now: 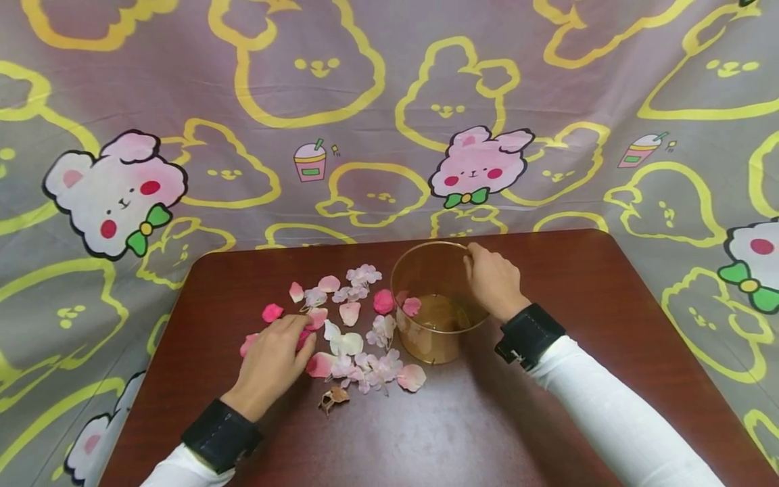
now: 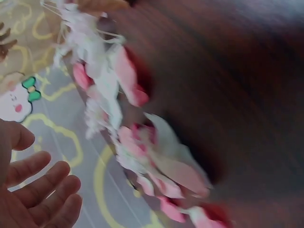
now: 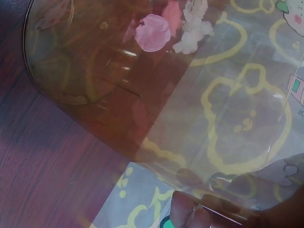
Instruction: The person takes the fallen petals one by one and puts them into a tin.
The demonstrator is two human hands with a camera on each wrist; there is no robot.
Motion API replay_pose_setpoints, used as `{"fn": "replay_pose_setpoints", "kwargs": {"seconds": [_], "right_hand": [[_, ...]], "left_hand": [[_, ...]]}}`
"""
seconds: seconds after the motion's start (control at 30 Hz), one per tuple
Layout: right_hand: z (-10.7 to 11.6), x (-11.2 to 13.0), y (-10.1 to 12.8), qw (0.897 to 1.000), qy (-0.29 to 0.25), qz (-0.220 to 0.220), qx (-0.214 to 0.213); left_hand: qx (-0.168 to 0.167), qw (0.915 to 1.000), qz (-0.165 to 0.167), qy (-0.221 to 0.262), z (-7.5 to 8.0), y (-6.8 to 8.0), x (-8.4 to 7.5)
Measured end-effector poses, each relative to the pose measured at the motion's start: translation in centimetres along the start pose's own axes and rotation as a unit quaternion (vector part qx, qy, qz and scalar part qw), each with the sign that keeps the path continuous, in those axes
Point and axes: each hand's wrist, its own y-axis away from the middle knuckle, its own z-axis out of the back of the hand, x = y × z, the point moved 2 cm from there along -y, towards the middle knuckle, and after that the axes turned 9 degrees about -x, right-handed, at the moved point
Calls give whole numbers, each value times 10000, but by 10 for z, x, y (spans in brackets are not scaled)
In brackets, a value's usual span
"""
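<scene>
Left of the round, transparent amber bin point(image 1: 433, 349), its rim held by the right hand point(image 1: 496, 281), scattered pink-and-white petals point(image 1: 349, 314) lie nearer the loosely spread, empty left hand point(image 1: 272, 358).

Fingers point(image 3: 183, 207) gripping amber container point(image 3: 111, 126) at rim; pink petals point(image 3: 152, 33), white blossoms point(image 3: 192, 34) visible through container; table point(image 3: 52, 161) beneath.

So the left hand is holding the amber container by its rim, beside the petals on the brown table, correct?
Wrong hand named: in the head view, the right hand holds the amber container by its rim, beside the petals on the brown table.
</scene>
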Motion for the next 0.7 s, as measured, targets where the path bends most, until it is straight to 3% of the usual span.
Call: {"fn": "replay_pose_setpoints", "kwargs": {"seconds": [0.2, 0.37, 0.7], "right_hand": [[-1, 0, 0, 10000, 5, -19, 16], [-1, -1, 0, 10000, 25, -11, -1], [-1, 0, -1, 10000, 63, -24, 0]], "left_hand": [[282, 9978, 581, -131, 1, 7, 25], [413, 9949, 867, -308, 3, 11, 45], [454, 9927, 1081, -289, 1, 21, 76]]}}
